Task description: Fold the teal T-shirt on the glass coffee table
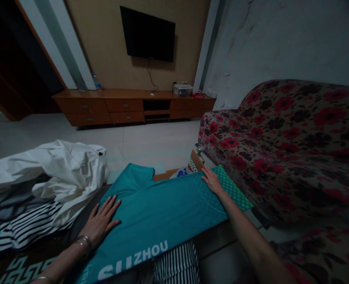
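Note:
A teal T-shirt (162, 201) lies spread sideways before me, folded lengthwise, with white "SUZHOU" lettering along its near edge and a green patterned hem at the right. My left hand (102, 221) rests flat on the shirt near its sleeve, fingers spread, with bracelets at the wrist. On the far edge, close to the green hem, my right hand (212, 180) lies with its fingers stretched out on the cloth. Neither hand grips anything. Below the shirt's near edge, a black-and-white striped garment (177, 263) shows in part.
At the left is a pile of clothes with a white garment (71, 173) and a striped one (32, 223). A floral sofa (281, 146) stands at the right. Beyond the floor are a wooden TV cabinet (124, 104) and a wall-mounted television (149, 35).

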{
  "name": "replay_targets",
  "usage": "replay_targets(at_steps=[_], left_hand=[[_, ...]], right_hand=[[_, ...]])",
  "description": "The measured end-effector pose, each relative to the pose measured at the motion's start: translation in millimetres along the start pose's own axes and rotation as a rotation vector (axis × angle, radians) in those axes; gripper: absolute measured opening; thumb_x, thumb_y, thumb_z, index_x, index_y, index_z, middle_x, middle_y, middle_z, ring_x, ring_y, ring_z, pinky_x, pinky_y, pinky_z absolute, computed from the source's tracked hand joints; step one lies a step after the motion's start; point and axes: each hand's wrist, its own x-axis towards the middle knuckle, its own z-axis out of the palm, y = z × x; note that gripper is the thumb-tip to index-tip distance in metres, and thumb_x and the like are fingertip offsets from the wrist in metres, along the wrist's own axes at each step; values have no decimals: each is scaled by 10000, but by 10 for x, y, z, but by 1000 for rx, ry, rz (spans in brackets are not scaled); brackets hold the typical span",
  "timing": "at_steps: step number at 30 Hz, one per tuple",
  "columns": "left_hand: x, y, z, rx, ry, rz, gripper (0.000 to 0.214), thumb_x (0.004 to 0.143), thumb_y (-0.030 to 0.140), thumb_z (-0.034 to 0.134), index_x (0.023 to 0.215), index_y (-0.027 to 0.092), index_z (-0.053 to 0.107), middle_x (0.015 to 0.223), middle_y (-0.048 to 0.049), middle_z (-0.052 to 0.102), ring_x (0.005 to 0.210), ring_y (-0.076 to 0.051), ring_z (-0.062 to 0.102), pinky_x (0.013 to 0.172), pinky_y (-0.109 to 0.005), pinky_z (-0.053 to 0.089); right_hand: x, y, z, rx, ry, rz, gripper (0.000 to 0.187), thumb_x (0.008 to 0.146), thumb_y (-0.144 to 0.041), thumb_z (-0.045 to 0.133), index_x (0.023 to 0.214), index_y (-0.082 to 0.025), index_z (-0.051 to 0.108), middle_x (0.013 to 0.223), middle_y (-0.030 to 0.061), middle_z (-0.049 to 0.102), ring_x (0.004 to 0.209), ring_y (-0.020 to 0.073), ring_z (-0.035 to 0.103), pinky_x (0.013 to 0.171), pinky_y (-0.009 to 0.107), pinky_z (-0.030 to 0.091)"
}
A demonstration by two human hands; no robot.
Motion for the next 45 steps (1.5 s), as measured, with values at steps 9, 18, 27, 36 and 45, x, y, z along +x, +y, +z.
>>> replay_targets(at_steps=[9, 18, 27, 36, 45], left_hand=[[-546, 265, -33, -13, 8, -11, 613, 899, 551, 355, 1456, 302, 299, 1528, -15, 252, 1411, -224, 241, 1129, -456, 192], [-878, 274, -89, -33, -18, -39, 630, 869, 554, 444, 1444, 336, 306, 1529, -31, 256, 1412, -255, 233, 1117, -477, 176], [-1176, 281, -281, -133, -136, -43, 680, 848, 606, 455, 1449, 328, 301, 1534, -47, 240, 1414, -266, 219, 1119, -486, 171], [-610, 245, -376, -264, 10, -119, 444, 923, 437, 424, 1307, 241, 532, 1454, -72, 420, 1362, -234, 344, 1102, -448, 282], [-392, 18, -468, -341, -122, -125, 491, 885, 418, 507, 1332, 214, 504, 1446, -119, 421, 1315, -287, 397, 1052, -475, 351]], right_hand=[[-554, 672, -202, -70, 13, 96, 504, 933, -387, 313, 1316, -138, 528, 1416, 117, 457, 1338, 238, 380, 1102, 438, 296], [-929, 687, -245, -185, 94, 157, 574, 908, -456, 253, 1309, -155, 531, 1447, 125, 414, 1370, 255, 321, 1074, 461, 315], [-1187, 849, -388, -99, 120, 128, 507, 817, -506, 302, 1082, -273, 666, 1199, 127, 630, 1189, 311, 534, 971, 498, 429], [648, -2379, -137, 112, -139, -145, 324, 843, -276, 509, 1123, -183, 645, 1171, 99, 647, 1128, 198, 566, 996, 306, 400], [1515, -4086, 747, 109, -360, -51, 530, 654, -345, 769, 1125, -146, 628, 1230, 176, 596, 1162, 287, 542, 913, 377, 441]])
